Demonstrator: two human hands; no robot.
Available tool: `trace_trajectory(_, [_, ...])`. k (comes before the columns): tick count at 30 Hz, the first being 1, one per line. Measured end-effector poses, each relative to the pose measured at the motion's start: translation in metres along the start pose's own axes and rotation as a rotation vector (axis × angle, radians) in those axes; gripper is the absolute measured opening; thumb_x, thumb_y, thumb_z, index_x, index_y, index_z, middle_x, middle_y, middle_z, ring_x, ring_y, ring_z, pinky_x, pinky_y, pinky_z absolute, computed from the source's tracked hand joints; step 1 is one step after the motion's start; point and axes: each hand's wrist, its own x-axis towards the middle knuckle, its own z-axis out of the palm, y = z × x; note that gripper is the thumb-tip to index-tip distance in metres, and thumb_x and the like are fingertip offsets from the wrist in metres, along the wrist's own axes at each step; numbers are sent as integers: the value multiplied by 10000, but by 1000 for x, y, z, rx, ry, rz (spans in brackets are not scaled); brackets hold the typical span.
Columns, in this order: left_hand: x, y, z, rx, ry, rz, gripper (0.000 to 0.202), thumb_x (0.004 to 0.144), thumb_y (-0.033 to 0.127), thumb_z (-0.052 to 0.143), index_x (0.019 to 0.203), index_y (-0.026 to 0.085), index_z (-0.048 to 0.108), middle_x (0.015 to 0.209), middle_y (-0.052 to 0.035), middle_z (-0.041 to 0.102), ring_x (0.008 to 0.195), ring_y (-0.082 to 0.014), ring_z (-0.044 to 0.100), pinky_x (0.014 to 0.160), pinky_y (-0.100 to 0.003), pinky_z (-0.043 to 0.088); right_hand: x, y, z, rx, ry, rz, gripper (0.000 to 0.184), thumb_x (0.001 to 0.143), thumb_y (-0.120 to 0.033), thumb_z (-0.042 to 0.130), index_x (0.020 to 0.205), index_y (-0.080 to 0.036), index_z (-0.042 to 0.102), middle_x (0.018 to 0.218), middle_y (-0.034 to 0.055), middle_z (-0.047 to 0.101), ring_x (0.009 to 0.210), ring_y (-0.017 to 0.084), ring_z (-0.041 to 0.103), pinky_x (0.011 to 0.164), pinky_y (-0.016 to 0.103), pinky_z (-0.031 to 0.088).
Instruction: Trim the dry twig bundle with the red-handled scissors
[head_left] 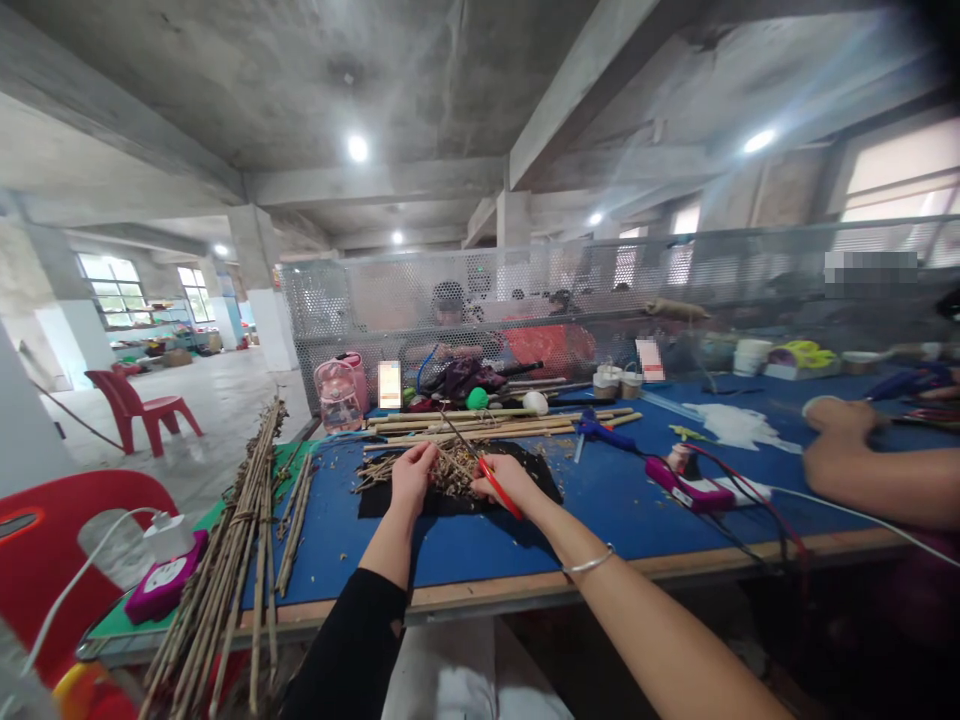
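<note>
My left hand [412, 478] is closed on a thin dry twig [453, 440] that slants up toward the back, over a black cloth [543, 486] littered with cut twig bits. My right hand [507, 480] is closed on red-handled scissors [498, 486], right beside the left hand and the twig. Both hands rest over a small heap of twig pieces [454, 479] on the blue table [480, 550]. A black sleeve covers my left forearm and a silver bracelet [589, 563] circles my right wrist.
A long bundle of sticks [232, 560] lies along the table's left end beside a pink power strip [161, 587]. More sticks [480, 420], a blue glue gun [604, 434], a second pink power strip [694, 492] and cables lie behind. Another person's arm [877, 470] rests at right. Mesh screen at the back.
</note>
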Motion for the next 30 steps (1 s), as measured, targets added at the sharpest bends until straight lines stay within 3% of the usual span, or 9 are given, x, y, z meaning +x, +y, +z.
trace_trajectory(8, [2,-6,-5,354,-16,254,314,707,414,517,762,132,643,595,-15,573,521,-103,471,476,-197,344,-4,0,-9,-63,-1,48,84,554,-147,567,629,-152,529,437,-50,532,370,77,463,381,164,351])
trace_trajectory(17, [0,-4,-7,552,87,381,208,700,292,476,675,146,622,547,8,545,528,-105,458,559,-207,354,-19,-12,-8,135,-92,115,38,571,-189,507,561,-152,506,411,-40,510,343,64,420,345,168,272])
trace_trajectory(23, [1,-5,-9,640,178,305,200,681,313,527,596,151,609,544,-6,559,546,-124,483,590,-232,360,-18,-12,-7,263,-36,139,75,565,-209,513,609,-148,514,432,-35,521,360,70,434,363,172,288])
trace_trajectory(27, [1,-8,-7,568,145,276,179,615,308,628,682,144,652,598,-23,599,572,-133,514,601,-239,379,-14,-12,-1,255,12,123,58,580,-209,511,603,-158,495,430,-43,509,359,72,424,376,180,311])
trace_trajectory(30, [-3,-6,-1,399,43,193,292,668,400,587,732,128,670,555,-20,578,520,-121,500,537,-229,374,-11,-12,8,171,44,62,45,592,-202,508,592,-168,478,436,-47,506,364,73,420,389,183,332])
